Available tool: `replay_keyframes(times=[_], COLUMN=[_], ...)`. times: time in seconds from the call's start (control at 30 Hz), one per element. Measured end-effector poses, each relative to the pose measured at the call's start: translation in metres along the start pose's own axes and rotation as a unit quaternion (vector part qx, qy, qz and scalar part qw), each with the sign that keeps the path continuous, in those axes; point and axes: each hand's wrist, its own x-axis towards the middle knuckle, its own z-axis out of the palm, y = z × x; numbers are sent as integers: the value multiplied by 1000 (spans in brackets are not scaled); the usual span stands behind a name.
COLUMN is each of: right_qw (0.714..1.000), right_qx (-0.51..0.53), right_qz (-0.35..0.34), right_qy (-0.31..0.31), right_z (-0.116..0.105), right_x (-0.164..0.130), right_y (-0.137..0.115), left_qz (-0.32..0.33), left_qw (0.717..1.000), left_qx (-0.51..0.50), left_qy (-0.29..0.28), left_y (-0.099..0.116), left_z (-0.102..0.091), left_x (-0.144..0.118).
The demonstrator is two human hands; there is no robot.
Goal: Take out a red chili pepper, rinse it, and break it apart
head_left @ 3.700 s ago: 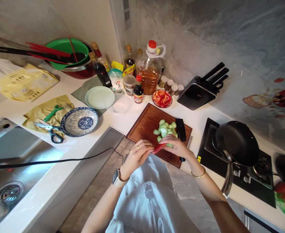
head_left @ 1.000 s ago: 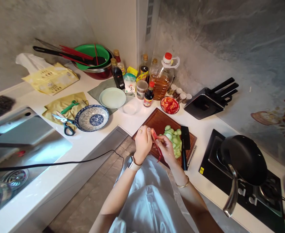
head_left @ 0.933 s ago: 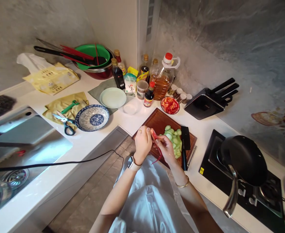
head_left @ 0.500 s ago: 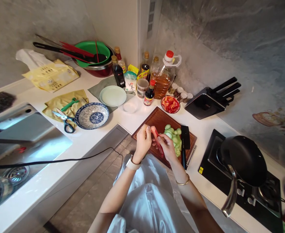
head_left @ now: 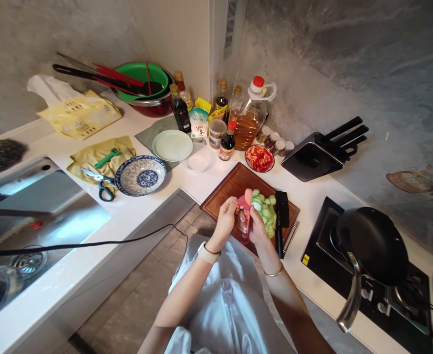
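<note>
Your left hand (head_left: 227,220) and right hand (head_left: 258,223) are drawn close together over the near edge of the cutting board (head_left: 231,184), both pinched on a red chili (head_left: 244,209) held upright between them. A watch sits on your left wrist and a thin bangle on your right.

Just past your right hand lies a heap of green vegetable pieces (head_left: 266,209) on the board, with a black-handled knife (head_left: 281,211) resting along the board's right side, touching the heap. To the right of the board, a dark pan (head_left: 373,246) stands on the stove (head_left: 320,236).

Behind the board, a small bowl of red slices (head_left: 260,158) stands on the bench (head_left: 128,211), and a knife block (head_left: 318,152) lies to its right. A sauce bottle (head_left: 227,142) and a big oil jug (head_left: 249,118) stand behind that, near the wall.

Off to your left, a blue patterned bowl (head_left: 140,175) sits beside scissors (head_left: 98,179) that lie on a yellow cloth (head_left: 91,155). A pale plate (head_left: 172,145) is just behind the bowl. Farthest back, a green basin (head_left: 142,76) holds dark utensils and red chopsticks. The sink (head_left: 28,211) lies at the far left.
</note>
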Motion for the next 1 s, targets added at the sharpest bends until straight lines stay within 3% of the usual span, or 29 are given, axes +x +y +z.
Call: replay_keyframes(times=[0.13,0.27,0.53,0.67,0.8,0.9,1.0], right_qw=[997,997,978,975,971,972,981], right_qx=[-72,-72,-49,4,-14,-13,7], right_qz=[-15,-33,-131,-130,-119,-114,-98], right_qy=[-1,7,151,180,207,207,168], right_z=[-8,-11,5,3,-2,-3,-4], right_x=[0,-1,5,6,8,11,13], right_y=[-3,2,8,4,2,1,0], left_qz=[-8,-24,-61,-11,50,50,26], left_qw=[999,997,996,997,976,962,961], left_qx=[29,1,-15,66,214,267,274], left_qy=[-25,-70,-64,-40,-4,11,15], left_y=[9,21,9,1,-5,-10,-17], left_z=[-9,-8,8,8,7,6,4], left_x=[7,9,3,-2,-7,-9,-11])
